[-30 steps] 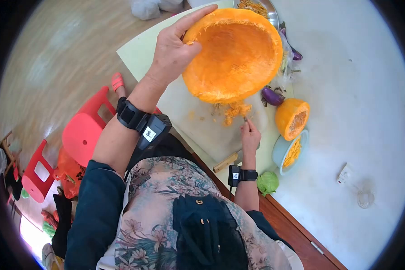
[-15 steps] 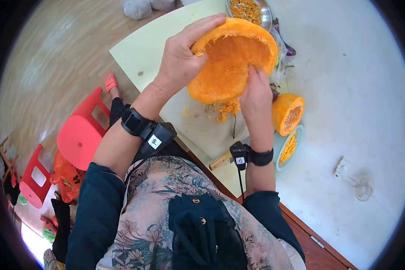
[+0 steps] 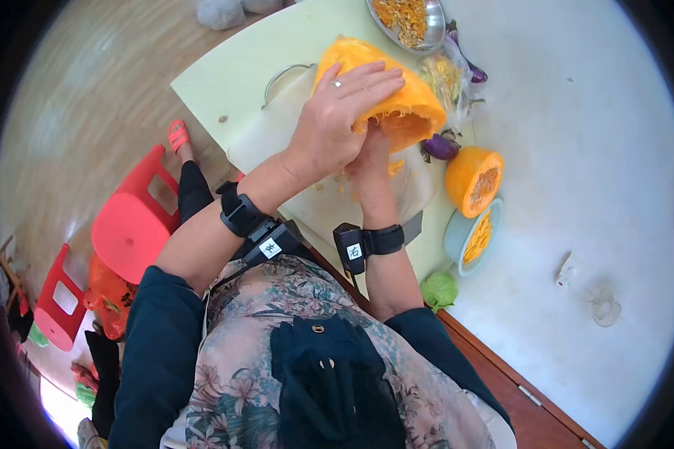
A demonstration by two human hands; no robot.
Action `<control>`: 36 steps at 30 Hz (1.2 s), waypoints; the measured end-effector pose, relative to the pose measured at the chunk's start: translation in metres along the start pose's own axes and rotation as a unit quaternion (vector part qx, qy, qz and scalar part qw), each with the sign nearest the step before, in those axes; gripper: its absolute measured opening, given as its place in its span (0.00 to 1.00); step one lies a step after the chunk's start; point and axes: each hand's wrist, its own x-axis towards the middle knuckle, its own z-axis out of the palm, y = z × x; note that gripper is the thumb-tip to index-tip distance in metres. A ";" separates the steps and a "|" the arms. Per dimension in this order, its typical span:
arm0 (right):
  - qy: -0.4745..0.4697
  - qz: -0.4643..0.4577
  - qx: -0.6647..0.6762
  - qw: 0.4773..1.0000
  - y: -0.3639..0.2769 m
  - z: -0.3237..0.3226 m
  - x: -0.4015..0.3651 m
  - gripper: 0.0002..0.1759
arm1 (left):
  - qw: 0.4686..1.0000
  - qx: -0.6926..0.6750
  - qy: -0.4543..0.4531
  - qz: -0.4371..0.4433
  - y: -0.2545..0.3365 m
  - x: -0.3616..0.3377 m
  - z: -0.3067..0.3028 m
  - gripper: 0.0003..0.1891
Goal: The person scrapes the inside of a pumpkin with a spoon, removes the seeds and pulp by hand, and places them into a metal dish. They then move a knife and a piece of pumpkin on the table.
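The pumpkin half (image 3: 418, 99) is held tilted above the cutting board (image 3: 273, 142), at 12 o'clock from the person's chest. The left hand (image 3: 333, 127) lies over its rind with fingers (image 3: 374, 78) spread wide, bracing it. The right hand (image 3: 368, 161) reaches up into the hollow from 6 o'clock, and I cannot tell how its fingers are set. The pumpkin half looks heavy and stiff, with hard rind and wet, slippery stringy flesh, so the dry rind and thick cut rim seem the safest hold. A smaller pumpkin piece (image 3: 473, 179) sits at 3 o'clock on the desk (image 3: 577, 150).
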 end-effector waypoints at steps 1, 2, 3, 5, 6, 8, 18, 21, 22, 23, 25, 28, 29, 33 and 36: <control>0.007 0.002 0.003 1.000 0.000 0.000 -0.004 0.23 | 1.000 -0.001 -0.007 0.003 0.001 -0.002 0.002 0.28; -0.012 -0.068 -0.131 0.989 0.001 -0.001 -0.008 0.25 | 1.000 0.008 -0.020 0.014 0.002 -0.004 0.003 0.27; -0.032 -0.133 -0.262 0.955 0.000 -0.002 -0.013 0.27 | 0.999 0.017 -0.034 0.025 0.003 -0.006 0.005 0.27; -0.021 -0.109 -0.279 0.954 -0.004 -0.003 -0.020 0.26 | 0.998 0.030 -0.042 0.031 0.003 -0.005 0.007 0.27; -0.020 -0.088 -0.297 0.951 -0.006 -0.003 -0.024 0.25 | 0.998 0.046 -0.042 0.033 0.004 -0.005 0.008 0.28; -0.008 -0.063 -0.277 0.959 0.001 -0.010 -0.019 0.23 | 0.997 0.049 -0.044 0.028 0.006 -0.007 0.009 0.28; 0.015 -0.185 -0.321 0.929 0.049 -0.011 -0.004 0.12 | 0.991 0.118 -0.035 0.051 0.016 -0.004 0.014 0.29; 0.056 -0.088 -0.281 0.954 0.033 -0.004 -0.016 0.11 | 0.989 0.126 -0.039 0.062 0.017 -0.002 0.017 0.29; 0.066 -0.085 -0.276 0.955 0.036 -0.002 -0.014 0.11 | 0.988 0.127 -0.048 0.069 0.017 -0.001 0.018 0.29; 0.048 -0.083 -0.272 0.958 0.040 -0.002 -0.014 0.11 | 0.990 0.121 -0.043 0.065 0.017 -0.001 0.019 0.28; 0.039 -0.081 -0.263 0.961 0.030 -0.004 -0.013 0.10 | 0.990 0.117 -0.043 0.068 0.016 -0.002 0.022 0.28; 0.099 -0.032 -0.181 0.978 0.008 -0.002 -0.022 0.11 | 0.989 0.120 -0.040 0.077 0.015 -0.002 0.023 0.28; 0.109 -0.026 -0.158 0.981 0.003 -0.002 -0.024 0.12 | 0.989 0.123 -0.040 0.069 0.017 -0.002 0.023 0.29; 0.122 -0.002 -0.127 0.984 0.000 0.004 -0.032 0.13 | 0.989 0.124 -0.042 0.065 0.017 -0.003 0.025 0.29; 0.072 0.064 -0.094 0.991 -0.008 0.001 -0.035 0.13 | 0.990 0.123 -0.033 0.064 0.018 -0.002 0.027 0.28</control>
